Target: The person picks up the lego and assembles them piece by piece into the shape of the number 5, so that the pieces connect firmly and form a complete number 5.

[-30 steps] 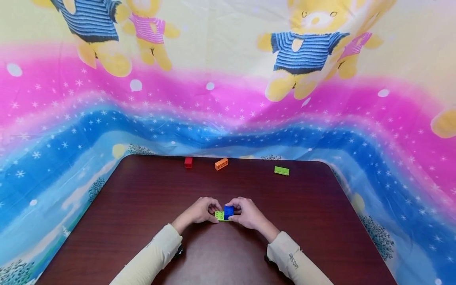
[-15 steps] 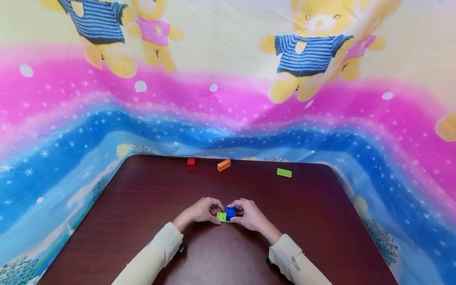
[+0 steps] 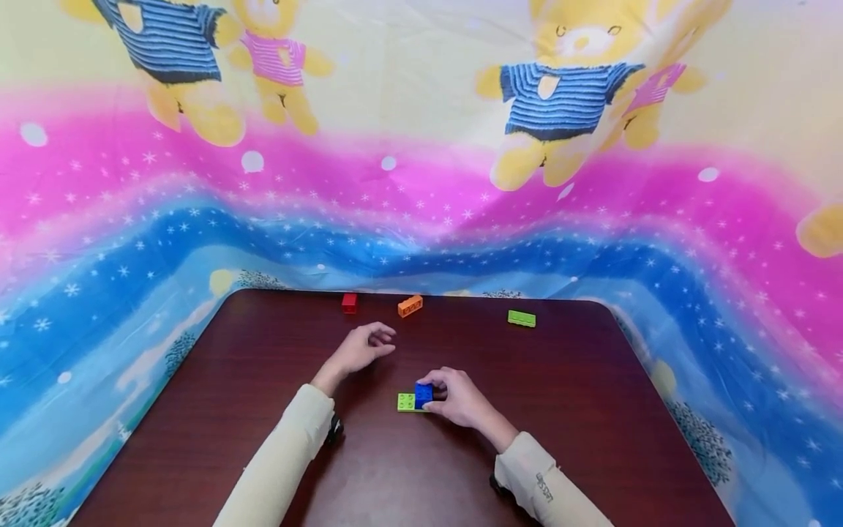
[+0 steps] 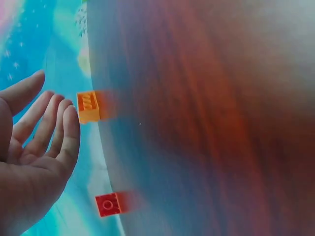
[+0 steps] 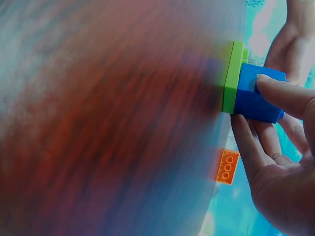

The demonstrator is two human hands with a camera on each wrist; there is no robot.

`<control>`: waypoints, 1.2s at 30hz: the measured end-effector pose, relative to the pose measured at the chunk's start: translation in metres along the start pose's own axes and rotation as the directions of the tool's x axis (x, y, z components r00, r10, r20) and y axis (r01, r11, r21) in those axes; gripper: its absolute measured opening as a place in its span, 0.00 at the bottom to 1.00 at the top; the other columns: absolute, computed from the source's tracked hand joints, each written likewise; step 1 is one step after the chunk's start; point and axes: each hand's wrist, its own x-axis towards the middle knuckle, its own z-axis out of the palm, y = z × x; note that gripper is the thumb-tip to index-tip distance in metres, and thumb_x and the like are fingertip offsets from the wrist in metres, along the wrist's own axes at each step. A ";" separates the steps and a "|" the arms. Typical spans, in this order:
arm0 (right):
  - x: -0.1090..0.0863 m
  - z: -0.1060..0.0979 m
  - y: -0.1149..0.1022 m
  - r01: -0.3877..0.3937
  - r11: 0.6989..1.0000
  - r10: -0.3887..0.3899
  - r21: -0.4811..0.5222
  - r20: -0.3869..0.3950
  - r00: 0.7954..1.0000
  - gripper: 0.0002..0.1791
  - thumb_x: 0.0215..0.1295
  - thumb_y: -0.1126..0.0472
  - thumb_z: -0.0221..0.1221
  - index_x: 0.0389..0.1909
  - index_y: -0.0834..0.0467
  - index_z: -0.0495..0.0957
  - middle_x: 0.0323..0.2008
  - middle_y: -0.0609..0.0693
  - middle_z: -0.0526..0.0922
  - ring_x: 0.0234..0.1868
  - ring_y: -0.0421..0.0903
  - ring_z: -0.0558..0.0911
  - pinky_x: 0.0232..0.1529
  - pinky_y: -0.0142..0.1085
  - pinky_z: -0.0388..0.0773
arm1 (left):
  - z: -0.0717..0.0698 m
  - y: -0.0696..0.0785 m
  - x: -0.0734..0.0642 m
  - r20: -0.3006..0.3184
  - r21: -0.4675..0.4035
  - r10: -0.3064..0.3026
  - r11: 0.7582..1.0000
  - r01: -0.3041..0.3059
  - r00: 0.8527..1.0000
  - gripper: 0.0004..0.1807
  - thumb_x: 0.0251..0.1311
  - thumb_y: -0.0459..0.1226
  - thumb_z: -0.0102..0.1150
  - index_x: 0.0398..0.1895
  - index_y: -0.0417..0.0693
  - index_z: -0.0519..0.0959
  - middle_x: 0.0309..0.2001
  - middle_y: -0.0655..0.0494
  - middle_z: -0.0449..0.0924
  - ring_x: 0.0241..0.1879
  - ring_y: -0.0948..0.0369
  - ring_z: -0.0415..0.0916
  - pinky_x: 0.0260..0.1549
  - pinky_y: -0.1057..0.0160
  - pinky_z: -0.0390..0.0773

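A person's two hands are working over a dark reddish-brown table point(image 3: 421, 476), seen from above. The right hand point(image 3: 459, 399) is pinching a blue brick point(image 3: 424, 395) between thumb and fingers. The blue brick is sitting on the right half of a flat lime-green piece point(image 3: 405, 402), in the near middle of the table, and four bare green studs are showing to its left. This grip and this pair are staying as they were half a second ago. What is changing is the left hand point(image 3: 358, 348): earlier it was holding the left end of the green piece, and now it is reaching away, farther off and to the left, holding nothing, its fingers loosely bent and spread. It is hovering on the near side of a red brick point(image 3: 349, 304) and an orange brick point(image 3: 410, 306), touching neither. The orange brick is lying on its side, its hollow underside facing near. Both are resting by the far edge, and a second lime-green brick point(image 3: 522, 318) is lying well to their right. Behind, a cloth point(image 3: 395, 110) printed with teddy bears is hanging.
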 end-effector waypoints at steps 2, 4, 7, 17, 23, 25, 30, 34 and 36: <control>0.000 -0.001 0.000 0.001 1.000 -0.001 0.000 0.000 1.000 0.23 0.61 0.61 0.74 0.57 0.52 0.84 0.51 0.52 0.83 0.50 0.50 0.84 0.53 0.46 0.86 | -0.001 -0.002 0.009 -0.039 -0.024 -0.030 0.999 0.029 0.999 0.21 0.69 0.38 0.66 0.62 0.44 0.79 0.54 0.47 0.84 0.51 0.52 0.81 0.55 0.49 0.83; 0.000 -0.001 0.000 0.005 1.000 -0.005 0.004 0.000 1.000 0.23 0.61 0.61 0.74 0.57 0.51 0.84 0.51 0.52 0.83 0.51 0.50 0.83 0.53 0.46 0.86 | 0.000 -0.005 0.018 -0.074 -0.037 -0.048 0.998 0.046 0.996 0.21 0.70 0.38 0.65 0.64 0.43 0.78 0.55 0.46 0.83 0.52 0.51 0.81 0.56 0.48 0.82; 0.000 -0.002 0.001 0.013 1.000 -0.013 0.012 -0.002 1.000 0.23 0.61 0.61 0.74 0.57 0.52 0.84 0.51 0.53 0.83 0.51 0.50 0.84 0.53 0.46 0.86 | 0.002 -0.007 0.033 -0.121 -0.069 -0.066 0.996 0.058 0.990 0.22 0.71 0.38 0.64 0.65 0.42 0.77 0.56 0.44 0.82 0.54 0.48 0.80 0.58 0.46 0.81; -0.005 -0.006 0.004 0.004 1.000 -0.004 -0.004 -0.013 1.000 0.23 0.59 0.62 0.75 0.56 0.52 0.85 0.51 0.53 0.83 0.50 0.50 0.83 0.53 0.46 0.86 | 0.029 -0.009 0.077 -0.218 -0.152 -0.124 0.984 0.092 0.968 0.25 0.73 0.38 0.61 0.70 0.41 0.73 0.64 0.39 0.76 0.61 0.43 0.77 0.60 0.45 0.80; -0.005 -0.001 0.003 0.013 1.000 -0.013 -0.002 -0.004 1.000 0.21 0.59 0.62 0.75 0.55 0.53 0.86 0.50 0.54 0.83 0.50 0.50 0.84 0.52 0.46 0.87 | 0.033 -0.007 0.087 -0.239 -0.191 -0.194 0.970 0.149 0.952 0.27 0.74 0.37 0.59 0.73 0.38 0.69 0.68 0.36 0.73 0.64 0.40 0.74 0.62 0.42 0.77; -0.004 0.000 0.002 0.016 1.000 -0.016 -0.006 -0.003 1.000 0.21 0.60 0.62 0.75 0.55 0.53 0.86 0.50 0.53 0.83 0.50 0.50 0.84 0.52 0.45 0.87 | 0.032 -0.006 0.089 -0.236 -0.186 -0.216 0.967 0.175 0.947 0.27 0.75 0.38 0.58 0.73 0.38 0.69 0.68 0.36 0.73 0.64 0.41 0.74 0.63 0.43 0.77; -0.003 0.000 0.002 0.027 1.000 -0.027 -0.011 -0.002 1.000 0.21 0.60 0.61 0.75 0.55 0.53 0.86 0.50 0.53 0.83 0.49 0.49 0.84 0.52 0.44 0.86 | 0.033 -0.004 0.095 -0.243 -0.113 -0.243 0.969 0.221 0.939 0.23 0.75 0.39 0.59 0.68 0.39 0.74 0.63 0.38 0.78 0.59 0.43 0.78 0.59 0.46 0.80; -0.001 0.000 0.002 0.037 0.999 -0.037 -0.025 -0.004 0.999 0.21 0.59 0.60 0.75 0.55 0.52 0.86 0.50 0.52 0.84 0.48 0.48 0.84 0.51 0.43 0.86 | 0.034 -0.002 0.099 -0.258 -0.032 -0.238 0.971 0.238 0.936 0.19 0.74 0.40 0.60 0.63 0.41 0.79 0.59 0.40 0.82 0.55 0.45 0.80 0.56 0.47 0.80; 0.000 -0.001 0.002 0.045 0.998 -0.045 -0.038 -0.006 0.999 0.21 0.60 0.60 0.75 0.55 0.52 0.86 0.50 0.52 0.84 0.48 0.47 0.84 0.51 0.42 0.86 | 0.035 -0.001 0.100 -0.266 -0.001 -0.233 0.970 0.242 0.935 0.18 0.74 0.39 0.60 0.61 0.42 0.80 0.57 0.41 0.83 0.53 0.46 0.81 0.56 0.47 0.80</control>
